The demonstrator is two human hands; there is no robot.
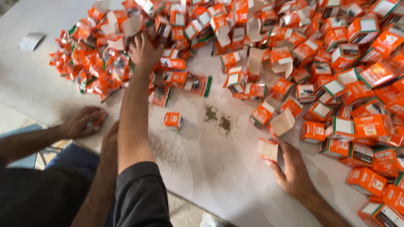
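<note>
1. You wore a single camera on your head, so no second view overlapped it.
2. It looked steeply down and forward across the white table [219, 168].
3. It sat close above your outstretched arms.
</note>
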